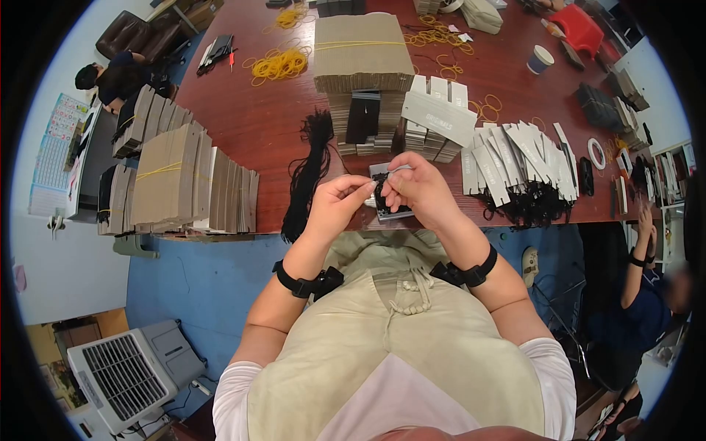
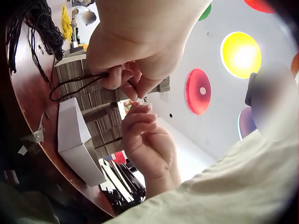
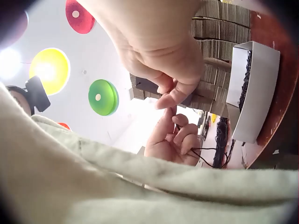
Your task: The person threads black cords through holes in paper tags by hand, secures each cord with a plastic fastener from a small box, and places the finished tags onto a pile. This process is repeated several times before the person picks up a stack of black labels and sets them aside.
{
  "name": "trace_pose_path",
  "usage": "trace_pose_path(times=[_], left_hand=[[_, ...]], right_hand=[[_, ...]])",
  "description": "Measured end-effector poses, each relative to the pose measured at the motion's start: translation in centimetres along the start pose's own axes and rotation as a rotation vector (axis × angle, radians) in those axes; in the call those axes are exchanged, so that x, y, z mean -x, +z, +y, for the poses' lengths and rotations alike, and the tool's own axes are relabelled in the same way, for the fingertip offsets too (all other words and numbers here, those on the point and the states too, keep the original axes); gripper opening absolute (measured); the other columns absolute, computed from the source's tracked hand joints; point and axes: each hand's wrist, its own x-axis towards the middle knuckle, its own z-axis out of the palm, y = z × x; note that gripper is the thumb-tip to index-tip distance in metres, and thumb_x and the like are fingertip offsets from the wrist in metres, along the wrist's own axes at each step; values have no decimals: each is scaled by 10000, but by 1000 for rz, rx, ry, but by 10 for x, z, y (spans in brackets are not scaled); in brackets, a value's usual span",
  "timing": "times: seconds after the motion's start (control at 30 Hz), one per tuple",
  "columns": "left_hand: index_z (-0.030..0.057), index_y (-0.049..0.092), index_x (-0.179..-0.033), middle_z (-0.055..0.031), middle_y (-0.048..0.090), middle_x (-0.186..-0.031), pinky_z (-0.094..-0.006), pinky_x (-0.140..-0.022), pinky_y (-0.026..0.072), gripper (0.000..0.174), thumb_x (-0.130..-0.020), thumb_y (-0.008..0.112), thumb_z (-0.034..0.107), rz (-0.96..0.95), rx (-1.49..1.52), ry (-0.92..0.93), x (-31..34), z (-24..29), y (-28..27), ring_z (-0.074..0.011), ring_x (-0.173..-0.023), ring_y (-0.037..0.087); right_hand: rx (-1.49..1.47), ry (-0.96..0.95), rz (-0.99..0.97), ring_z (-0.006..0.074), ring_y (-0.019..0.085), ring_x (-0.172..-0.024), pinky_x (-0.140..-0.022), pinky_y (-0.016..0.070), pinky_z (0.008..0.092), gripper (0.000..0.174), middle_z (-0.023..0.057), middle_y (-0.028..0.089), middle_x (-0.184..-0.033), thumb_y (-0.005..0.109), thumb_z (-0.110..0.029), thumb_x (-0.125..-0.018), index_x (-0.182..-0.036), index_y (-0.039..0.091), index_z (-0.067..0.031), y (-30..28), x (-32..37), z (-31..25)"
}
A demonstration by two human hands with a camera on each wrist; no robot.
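Note:
Both hands meet above a small open box (image 1: pixel 395 214) at the table's front edge. The left hand (image 1: pixel 340 204) pinches a thin black cord (image 2: pixel 70 82), whose loop hangs from its fingers in the left wrist view. Fingertips of the right hand (image 1: pixel 421 189) come together right beside the left ones; a dark flat piece (image 3: pixel 145 85) shows behind them in the right wrist view. Whatever sits between the right fingertips is too small to tell. The box, white-walled (image 3: pixel 259 88) from the side, holds black cords. A bundle of black cords (image 1: pixel 312 169) lies left of the hands.
Banded cardboard stacks (image 1: pixel 364 55) stand behind the box and more (image 1: pixel 168 176) at the left. White tags with black cords (image 1: pixel 521 165) lie to the right. Yellow bands (image 1: pixel 279 66) and a paper cup (image 1: pixel 540 59) are farther back. A person (image 1: pixel 638 309) is at the right.

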Motion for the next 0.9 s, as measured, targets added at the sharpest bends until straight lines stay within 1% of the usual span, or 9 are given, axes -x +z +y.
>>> trace_pose_path(times=[0.23,0.33,0.43,0.53,0.57,0.67,0.77,0.87,0.9], left_hand=[[-8,646,-939,16,618,-783,-170,-555,374,124,-844,631,70,-27,29,35,0,-2,2,-16,-669,494],[-4,652,-918,28,604,-760,-170,-538,354,117,-840,641,82,-17,41,-30,1,0,0,-10,-650,471],[8,659,-898,30,593,-738,-171,-526,346,103,-834,649,89,-32,0,17,2,-1,0,-8,-629,462],[17,663,-892,34,588,-724,-171,-527,350,93,-831,652,86,-76,-45,-28,2,3,0,-9,-627,466],[16,663,-884,33,587,-742,-174,-537,366,89,-827,654,84,-91,-52,3,1,1,-1,-11,-626,471],[4,655,-888,28,583,-767,-176,-545,376,98,-827,653,81,-153,-91,167,0,-1,1,-15,-634,477],[-9,630,-862,19,569,-785,-177,-556,384,73,-834,632,58,-231,7,62,2,1,-4,-20,-644,482],[-9,598,-840,5,544,-768,-195,-566,383,53,-827,613,40,-296,-183,216,-4,0,-26,-42,-646,478],[7,580,-821,-21,514,-752,-224,-570,382,37,-804,605,28,-279,-430,314,-3,15,-29,-88,-638,474]], right_hand=[[1,42,-44,131,575,-604,-514,477,237,172,86,601,-749,557,-56,-867,-1015,476,-24,0,-1,5],[284,-23,-4,99,548,-599,-524,450,215,190,42,599,-750,605,-65,-840,-1013,565,2,0,-1,5],[337,-20,19,82,497,-612,-541,401,200,156,26,579,-766,625,-21,-801,-948,646,25,0,1,-1],[251,-93,15,85,492,-653,-566,384,206,155,36,564,-771,628,7,-783,-930,667,30,2,-1,-1],[219,-119,-62,106,544,-763,-710,442,234,125,62,589,-878,630,-14,-798,-911,666,28,-5,-4,2],[10,-338,-164,120,546,-743,-675,443,255,74,80,588,-881,620,6,-797,-861,649,32,-8,-9,15],[-417,-144,-519,120,543,-681,-595,429,238,72,93,599,-856,605,39,-791,-856,625,16,-21,-10,11],[-272,207,-333,99,519,-584,-503,390,206,96,82,610,-780,616,35,-781,-870,605,-1,-22,-5,-3],[-159,215,-256,90,511,-565,-489,384,199,89,71,613,-762,624,24,-780,-860,601,-4,-19,-4,-4]])
